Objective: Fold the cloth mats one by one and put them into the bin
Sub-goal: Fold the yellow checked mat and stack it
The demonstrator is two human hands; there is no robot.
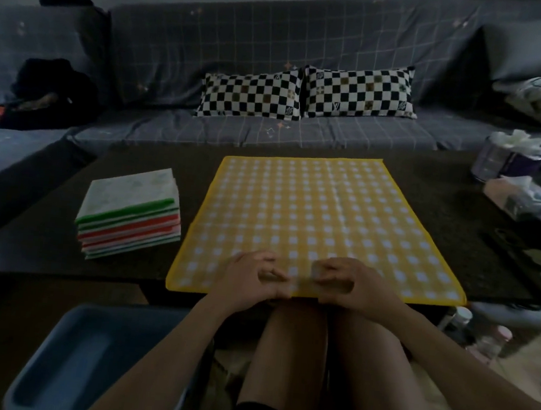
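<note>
Lower left, a blue bin; above it, stacked folded mats. Centre frame, a yellow checked mat lies flat. Left hand and right hand pinch its near edge, fingers curled.

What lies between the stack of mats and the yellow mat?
Only bare dark table separates the stack of mats from the yellow mat, as the head view shows.

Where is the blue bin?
The blue bin sits low on the floor at the person's left, beside the left arm, below the table edge.
</note>
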